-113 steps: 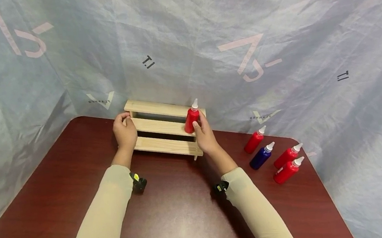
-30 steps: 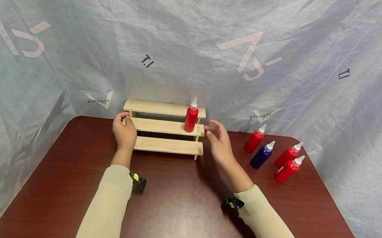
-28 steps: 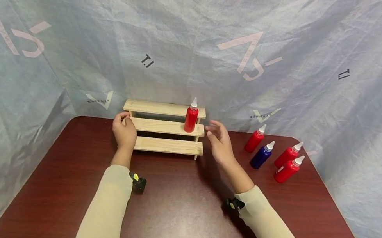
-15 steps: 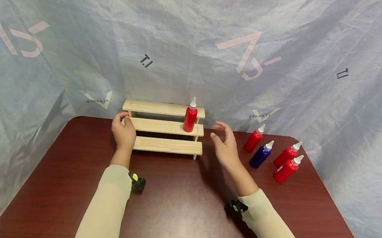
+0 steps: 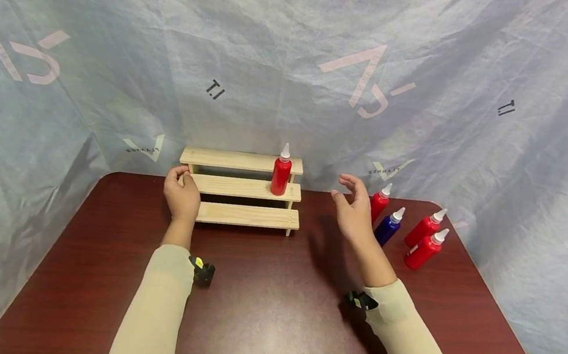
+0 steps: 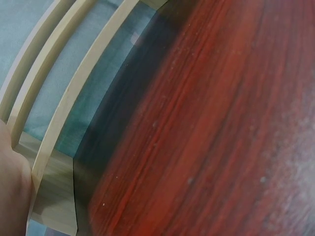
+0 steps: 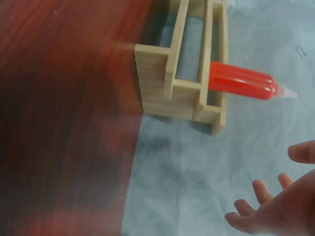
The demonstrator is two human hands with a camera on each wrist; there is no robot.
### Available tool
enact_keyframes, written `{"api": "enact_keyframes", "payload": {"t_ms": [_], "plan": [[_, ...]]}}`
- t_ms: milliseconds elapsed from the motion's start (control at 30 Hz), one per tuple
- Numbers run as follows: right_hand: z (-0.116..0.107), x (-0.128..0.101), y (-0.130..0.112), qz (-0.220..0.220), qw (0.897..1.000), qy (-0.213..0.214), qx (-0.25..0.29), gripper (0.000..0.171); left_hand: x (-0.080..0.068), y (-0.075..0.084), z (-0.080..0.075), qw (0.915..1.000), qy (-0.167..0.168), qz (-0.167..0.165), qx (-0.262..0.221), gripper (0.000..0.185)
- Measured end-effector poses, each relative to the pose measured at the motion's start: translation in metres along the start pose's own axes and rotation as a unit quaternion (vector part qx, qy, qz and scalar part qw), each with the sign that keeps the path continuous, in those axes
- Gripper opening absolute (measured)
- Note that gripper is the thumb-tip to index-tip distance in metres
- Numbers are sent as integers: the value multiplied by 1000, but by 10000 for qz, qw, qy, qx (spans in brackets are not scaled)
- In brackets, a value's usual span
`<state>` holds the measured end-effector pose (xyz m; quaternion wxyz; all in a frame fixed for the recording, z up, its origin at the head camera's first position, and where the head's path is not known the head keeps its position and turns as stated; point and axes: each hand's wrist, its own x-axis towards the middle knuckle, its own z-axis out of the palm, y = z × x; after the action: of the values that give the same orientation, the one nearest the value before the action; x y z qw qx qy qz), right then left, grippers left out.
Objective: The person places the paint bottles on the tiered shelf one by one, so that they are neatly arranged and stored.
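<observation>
Rack (image 5: 243,190) of pale wood, three steps, sits at the back of the table (image 5: 258,320) against the grey sheet (image 5: 405,40). L hand (image 5: 181,195) grips the rack's left end, fingers curled over the middle step; in the left wrist view only the heel of the hand shows beside the slats, blurred, so how the fingers lie isn't clear there. One red bottle (image 5: 280,171) stands upright on the middle step, near the right end, nozzle up, nothing touching it. R hand (image 5: 353,211) hangs in the air, fingers loosely spread and holding nothing, between the rack and the loose bottles, well off the rack. Just past its fingers lies another red bottle (image 5: 380,203), then a blue bottle (image 5: 389,225), w/ two more red ones (image 5: 424,240) near the table's right edge, all tipped over on the table
</observation>
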<state>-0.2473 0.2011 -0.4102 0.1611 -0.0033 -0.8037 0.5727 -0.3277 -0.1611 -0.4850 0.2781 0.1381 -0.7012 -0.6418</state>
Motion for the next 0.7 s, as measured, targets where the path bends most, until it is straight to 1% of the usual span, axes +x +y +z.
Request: {"api": "enact_keyframes", "payload": {"t_ms": [167, 367, 567, 700], "plan": [[-11, 3, -3, 60, 9997, 178, -177, 41, 1, 0, 0, 10000, -41, -1, -46, 30], [-23, 4, -6, -7, 9987, 371, -339, 41, 1, 0, -1, 10000, -36, 29, -56, 29], [-37, 4, -14, 147, 9969, 469, -615, 41, 1, 0, -1, 10000, 27, 23, -36, 29], [-48, 3, -20, 170, 9951, 600, -771, 42, 3, -1, 0, 9999, 105, 56, -39, 27]]}}
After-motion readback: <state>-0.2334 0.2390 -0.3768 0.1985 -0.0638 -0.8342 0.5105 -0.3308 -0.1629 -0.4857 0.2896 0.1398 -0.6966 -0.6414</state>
